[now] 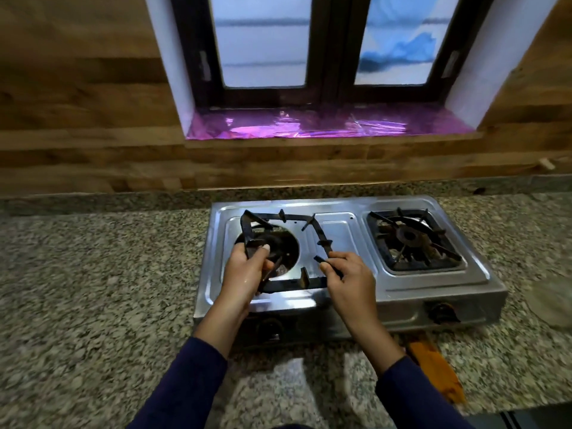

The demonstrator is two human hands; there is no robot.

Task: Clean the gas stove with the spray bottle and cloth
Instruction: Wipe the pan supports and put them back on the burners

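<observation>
L hand (244,267) & R hand (346,275) both grip black grate (284,284), tilted over stove (433,289).

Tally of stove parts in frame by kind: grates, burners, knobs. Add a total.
Grates: 2 (held grate, gripped by left hand and right hand; seated grate over the right burner)
Burners: 2 (left burner, right burner)
Knobs: 2 (left knob, right knob)
Total: 6
</observation>
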